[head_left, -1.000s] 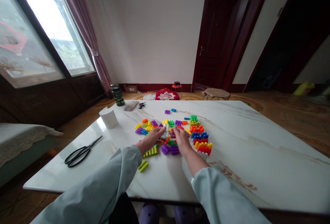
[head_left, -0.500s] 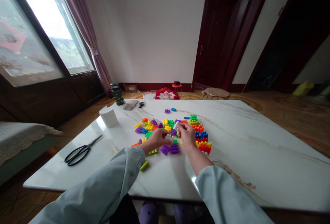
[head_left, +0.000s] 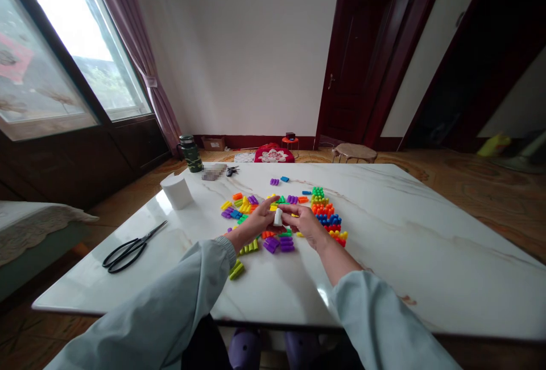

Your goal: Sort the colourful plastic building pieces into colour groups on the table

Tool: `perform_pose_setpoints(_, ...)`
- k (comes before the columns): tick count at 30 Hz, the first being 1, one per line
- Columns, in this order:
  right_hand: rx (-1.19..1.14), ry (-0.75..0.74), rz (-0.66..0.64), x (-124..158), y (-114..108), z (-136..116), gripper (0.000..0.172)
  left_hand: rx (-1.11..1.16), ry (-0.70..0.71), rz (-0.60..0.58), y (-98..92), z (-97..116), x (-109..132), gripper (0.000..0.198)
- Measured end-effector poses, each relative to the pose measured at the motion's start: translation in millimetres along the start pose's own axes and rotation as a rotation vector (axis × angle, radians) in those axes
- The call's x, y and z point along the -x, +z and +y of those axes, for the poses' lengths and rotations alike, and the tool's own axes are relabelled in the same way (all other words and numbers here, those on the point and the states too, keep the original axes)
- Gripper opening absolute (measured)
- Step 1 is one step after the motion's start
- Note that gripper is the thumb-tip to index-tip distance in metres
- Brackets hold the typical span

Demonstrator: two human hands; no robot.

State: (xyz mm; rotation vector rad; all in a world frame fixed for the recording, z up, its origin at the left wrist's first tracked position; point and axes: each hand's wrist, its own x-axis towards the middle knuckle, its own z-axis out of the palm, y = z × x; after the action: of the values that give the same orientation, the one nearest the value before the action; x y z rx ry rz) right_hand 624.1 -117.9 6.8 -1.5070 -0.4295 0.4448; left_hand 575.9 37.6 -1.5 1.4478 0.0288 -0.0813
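Note:
Over a spread of coloured toy building blocks, my left hand (head_left: 258, 223) and my right hand (head_left: 307, 225) meet at a small white block (head_left: 278, 217). Fingers of both hands grip it from either side. Purple blocks (head_left: 278, 244) lie just below my hands. Yellow-green blocks (head_left: 236, 269) rest near my left wrist. To the right of my right hand stand blocks grouped by colour: green (head_left: 318, 191), orange (head_left: 323, 210), blue (head_left: 329, 220) and yellow (head_left: 341, 235). My hands hide part of the pile's middle.
Black-handled scissors (head_left: 133, 249) lie on the left of the white marbled table (head_left: 409, 245). A paper roll (head_left: 176, 191) and a camouflage flask (head_left: 190, 154) stand at the far left. Beyond the table is a round stool (head_left: 354, 152).
My hands have come together. The white piece in my right fingers has moved down and left to the white one in my left hand, and both hands now hold white pieces at one spot.

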Motion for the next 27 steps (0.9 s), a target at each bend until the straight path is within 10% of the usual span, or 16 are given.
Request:
perform_pose_setpoints(16,0.1,-0.158,0.212,41.5,-52.6,-13.0,0.041,0.039,-0.009,-0.033,67.3,6.9,-11.8,0.056)
perform_pose_setpoints(27,1.013,-0.018,0.288,78.3,-163.7,37.9,0.01,-0.536,0.016,0.2,-15.1,-27.0,-30.9,0.04)
